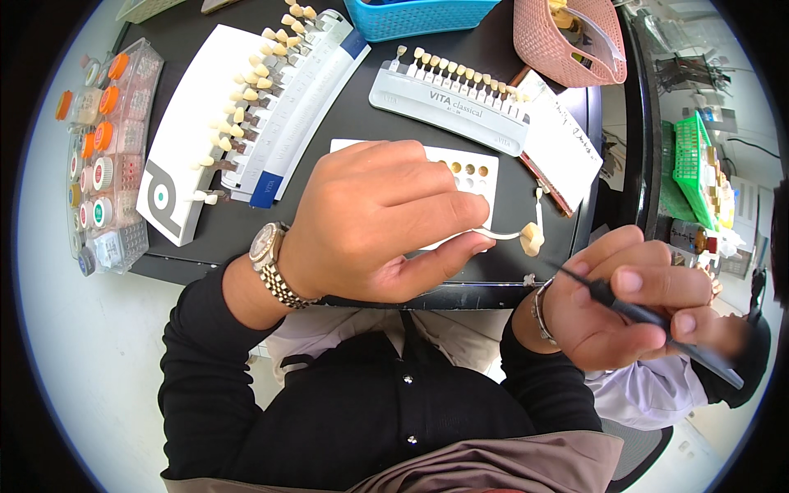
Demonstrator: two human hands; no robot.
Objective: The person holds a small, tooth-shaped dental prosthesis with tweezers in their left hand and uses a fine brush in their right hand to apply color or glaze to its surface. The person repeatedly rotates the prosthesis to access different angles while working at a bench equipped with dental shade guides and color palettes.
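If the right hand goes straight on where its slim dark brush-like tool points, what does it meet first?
Probably the small cream tooth-shaped piece on the curved white stick, though the depth gap is unclear.

black surface (349, 117) | placed far side: blue basket (423, 25), pink basket (536, 51) | set left: clear jar case (134, 177), white box (220, 59), large shade guide (289, 135) | laid mid: small shade guide (444, 107), white palette (486, 185) | laid right: brown-edged pad (569, 127)

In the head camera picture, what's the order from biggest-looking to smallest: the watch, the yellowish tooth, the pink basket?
1. Pink basket
2. Watch
3. Yellowish tooth
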